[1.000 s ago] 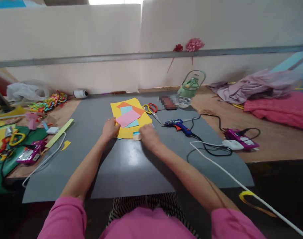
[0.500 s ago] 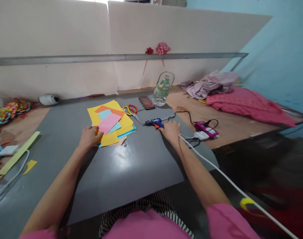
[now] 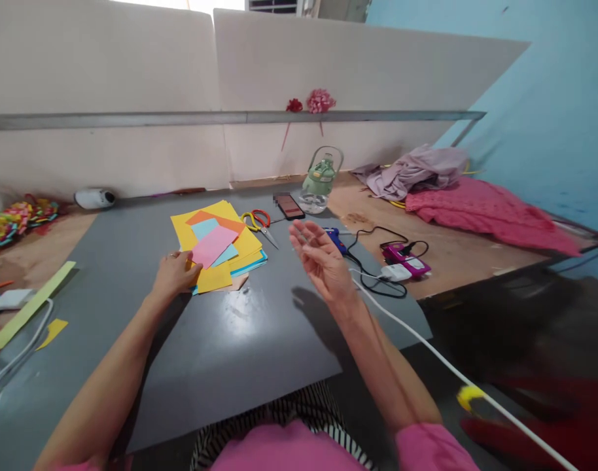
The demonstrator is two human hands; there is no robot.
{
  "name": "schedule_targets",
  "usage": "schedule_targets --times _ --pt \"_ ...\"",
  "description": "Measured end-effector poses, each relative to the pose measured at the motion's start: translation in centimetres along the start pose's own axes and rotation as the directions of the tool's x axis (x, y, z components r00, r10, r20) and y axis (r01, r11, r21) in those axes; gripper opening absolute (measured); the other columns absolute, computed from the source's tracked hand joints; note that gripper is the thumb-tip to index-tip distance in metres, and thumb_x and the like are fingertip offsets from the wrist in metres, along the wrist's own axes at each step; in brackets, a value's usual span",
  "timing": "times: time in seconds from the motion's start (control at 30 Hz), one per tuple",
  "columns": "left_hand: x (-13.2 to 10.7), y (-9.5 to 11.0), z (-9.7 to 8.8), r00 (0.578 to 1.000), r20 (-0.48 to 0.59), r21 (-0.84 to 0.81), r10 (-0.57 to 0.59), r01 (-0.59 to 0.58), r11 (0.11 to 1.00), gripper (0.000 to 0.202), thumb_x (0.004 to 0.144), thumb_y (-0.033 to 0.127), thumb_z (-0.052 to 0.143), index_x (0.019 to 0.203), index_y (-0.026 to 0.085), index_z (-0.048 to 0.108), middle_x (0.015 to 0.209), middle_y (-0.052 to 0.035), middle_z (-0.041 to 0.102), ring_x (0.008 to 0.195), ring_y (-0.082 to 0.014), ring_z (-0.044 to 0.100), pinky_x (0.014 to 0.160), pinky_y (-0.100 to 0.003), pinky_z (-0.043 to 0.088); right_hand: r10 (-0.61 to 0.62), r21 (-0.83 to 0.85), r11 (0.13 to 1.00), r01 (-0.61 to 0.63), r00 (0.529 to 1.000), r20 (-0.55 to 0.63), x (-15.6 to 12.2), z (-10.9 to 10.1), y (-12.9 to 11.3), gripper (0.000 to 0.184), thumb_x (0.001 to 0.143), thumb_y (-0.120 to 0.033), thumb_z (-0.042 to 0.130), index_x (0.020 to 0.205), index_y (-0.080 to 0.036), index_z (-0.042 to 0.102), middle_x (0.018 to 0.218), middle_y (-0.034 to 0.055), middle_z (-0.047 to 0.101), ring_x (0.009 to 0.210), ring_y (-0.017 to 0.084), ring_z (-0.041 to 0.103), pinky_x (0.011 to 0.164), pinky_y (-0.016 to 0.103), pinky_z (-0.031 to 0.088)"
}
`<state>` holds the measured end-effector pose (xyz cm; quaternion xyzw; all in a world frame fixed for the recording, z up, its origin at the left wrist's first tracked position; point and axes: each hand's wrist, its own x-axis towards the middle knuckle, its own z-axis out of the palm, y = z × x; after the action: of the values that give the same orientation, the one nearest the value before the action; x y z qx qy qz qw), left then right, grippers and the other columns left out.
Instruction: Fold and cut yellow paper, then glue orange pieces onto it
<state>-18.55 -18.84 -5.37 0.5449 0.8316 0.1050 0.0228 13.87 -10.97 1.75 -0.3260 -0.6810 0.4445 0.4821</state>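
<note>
Glue gun (image 3: 335, 241) partly behind right hand (image 3: 324, 265)

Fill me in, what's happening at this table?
The left hand touches the left edge of the coloured paper stack; whether it grips is unclear. The right hand is raised, fingers spread, nothing visibly held, partly hiding the blue glue gun. Scissors lie between the paper and that hand; a phone lies farther back.

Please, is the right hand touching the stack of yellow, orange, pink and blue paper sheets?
Apart: the head view shows flat grey work surface between the bare right hand and the multicoloured paper stack.
</note>
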Motion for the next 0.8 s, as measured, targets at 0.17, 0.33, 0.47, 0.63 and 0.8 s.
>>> schedule_targets --times 0.17,0.33,0.47,0.63,0.8 --pt "0.0 -0.1 -0.5 1.000 0.000 -0.050 0.014 -0.014 0.999 0.044 0.087 0.040 0.049 0.120 0.016 0.066 0.119 -0.0167 0.068 0.124 -0.0338 0.055 0.105 -0.043 0.042 0.072 0.674 0.718 -0.175 0.982 0.177 -1.9 2.5 -2.4 0.044 0.073 -0.008 0.068 0.108 -0.034 0.065 0.128 -0.0078 0.069 0.134 0.010 0.053 0.126 0.036 0.022" --pt "-2.4 3.5 -2.8 0.993 -0.088 -0.181 0.075 -0.090 0.979 0.038 0.093 0.036 0.047 0.121 0.020 0.066 0.129 -0.0112 0.065 0.125 -0.0280 0.055 0.109 -0.041 0.039 0.096 0.660 0.726 -0.195 0.978 0.184 -2.0 3.4 -2.5 0.046 0.071 -0.006 0.068 0.107 -0.034 0.065 0.128 -0.0078 0.068 0.135 0.012 0.052 0.126 0.036 0.025" --pt "-6.0 9.1 -4.7 0.912 -0.171 -0.697 0.372 -0.379 0.609 0.028 0.090 0.042 0.060 0.110 0.026 0.071 0.110 -0.0046 0.073 0.104 -0.0212 0.065 0.088 -0.033 0.050 0.060 0.604 0.785 -0.136 0.988 0.144 -2.6 4.8 -2.5 0.047 0.071 -0.006 0.067 0.107 -0.035 0.065 0.136 -0.0076 0.063 0.136 0.015 0.051 0.125 0.043 0.029" --pt "-7.8 12.4 -5.3 0.920 -0.188 -0.889 0.344 -0.309 0.339 0.023 0.084 0.041 0.070 0.098 0.023 0.072 0.099 -0.0041 0.076 0.091 -0.0180 0.067 0.079 -0.031 0.048 0.017 0.512 0.853 -0.099 0.987 0.162 -3.4 5.7 -2.3 0.041 0.077 -0.011 0.066 0.108 -0.037 0.063 0.144 -0.0085 0.056 0.135 0.016 0.051 0.122 0.043 0.035" --pt "-7.8 12.3 -5.6 0.939 -0.129 -0.938 0.320 -0.220 0.267 0.019 0.082 0.037 0.072 0.091 0.020 0.073 0.091 -0.0032 0.076 0.082 -0.0154 0.067 0.076 -0.029 0.049 -0.058 0.443 0.896 -0.027 0.983 0.176 -4.0 5.6 -2.3 0.039 0.080 -0.013 0.064 0.113 -0.035 0.062 0.150 -0.0049 0.050 0.136 0.018 0.050 0.117 0.041 0.041"
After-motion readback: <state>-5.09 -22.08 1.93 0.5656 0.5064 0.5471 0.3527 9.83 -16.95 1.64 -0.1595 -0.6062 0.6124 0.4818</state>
